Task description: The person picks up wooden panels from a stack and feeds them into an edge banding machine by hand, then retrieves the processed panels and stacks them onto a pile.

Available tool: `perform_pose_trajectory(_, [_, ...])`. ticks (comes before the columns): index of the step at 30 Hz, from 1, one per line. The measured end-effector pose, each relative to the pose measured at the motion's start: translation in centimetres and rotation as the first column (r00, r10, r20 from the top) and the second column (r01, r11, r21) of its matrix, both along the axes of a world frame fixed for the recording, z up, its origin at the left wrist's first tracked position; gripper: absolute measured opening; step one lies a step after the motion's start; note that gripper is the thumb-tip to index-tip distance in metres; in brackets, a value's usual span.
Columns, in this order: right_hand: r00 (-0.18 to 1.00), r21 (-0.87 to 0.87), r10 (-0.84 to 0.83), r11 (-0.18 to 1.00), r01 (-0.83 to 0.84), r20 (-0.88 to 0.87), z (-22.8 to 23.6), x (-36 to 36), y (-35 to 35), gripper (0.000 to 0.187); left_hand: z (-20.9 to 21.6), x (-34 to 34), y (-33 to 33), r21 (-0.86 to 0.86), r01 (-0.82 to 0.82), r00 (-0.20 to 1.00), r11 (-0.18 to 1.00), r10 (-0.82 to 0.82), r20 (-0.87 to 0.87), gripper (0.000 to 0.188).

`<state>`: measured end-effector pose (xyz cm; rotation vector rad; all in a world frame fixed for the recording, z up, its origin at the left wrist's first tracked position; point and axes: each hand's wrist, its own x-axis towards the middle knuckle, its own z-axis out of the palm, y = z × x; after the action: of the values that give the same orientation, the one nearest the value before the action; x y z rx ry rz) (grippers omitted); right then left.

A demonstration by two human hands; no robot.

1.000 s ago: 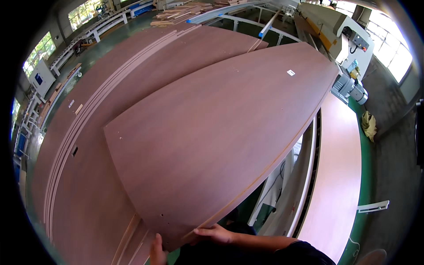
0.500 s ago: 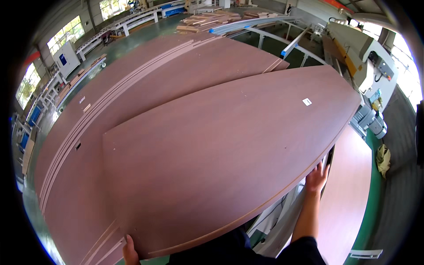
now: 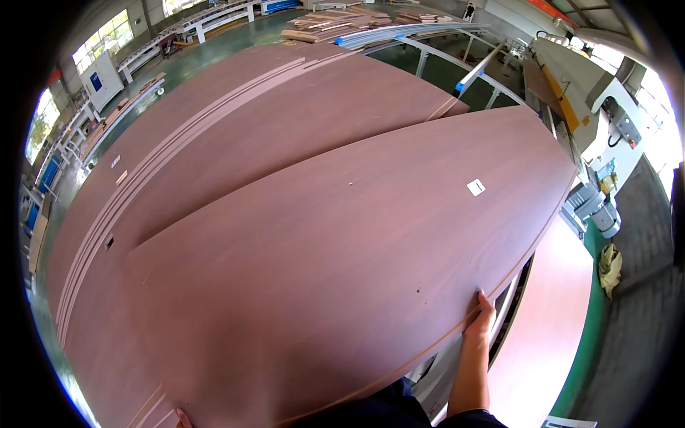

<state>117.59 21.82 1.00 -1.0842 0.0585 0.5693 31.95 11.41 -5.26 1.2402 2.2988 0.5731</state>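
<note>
A large reddish-brown wooden panel with a small white label spreads across the middle, its near edge by my body. On its right-hand edge my right hand grips with the thumb on top, the other fingers partly hidden beneath. Only a bit of my left hand shows at the bottom, its thumb over the panel's near left corner; its remaining fingers are out of sight. Below and beyond the held panel lie more brown panels, with narrow strips running along the top.
Another brown panel lies to the right, beside a pale machine with a grey motor. Beyond the panels stands a metal roller frame. Stacked wood pieces lie at the back, and a white cabinet stands far left.
The held panel has shifted left and nearer to me. My right hand has moved back along its edge, now with the thumb on top; my left hand has gone lower, mostly out of view.
</note>
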Motion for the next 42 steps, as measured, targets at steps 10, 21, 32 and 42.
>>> perform_pose_trajectory(10, [0.993,-0.117,0.077,0.989,-0.087,-0.087,0.0,-6.9,2.3,0.032,4.8,2.5,-2.6,0.023,-0.465,0.839,0.885,0.431,0.332,0.075])
perform_pose_trajectory(21, [0.92,-0.136,0.382,0.91,-0.391,-0.09,1.6,-15.5,4.5,0.051,9.0,-2.2,-9.8,-0.063,-0.56,0.816,0.826,0.563,0.129,0.086])
perform_pose_trajectory(32, [0.722,-0.255,0.671,0.678,-0.689,-0.168,4.6,-33.5,7.7,0.042,11.2,-8.6,-11.0,0.034,-0.772,0.504,0.635,0.644,-0.575,0.074])
perform_pose_trajectory(42, [-0.117,-0.703,0.771,0.495,-0.511,0.626,8.3,-27.8,16.8,0.014,12.1,-1.5,-1.0,0.254,-0.218,0.76,0.942,0.327,-0.562,0.051])
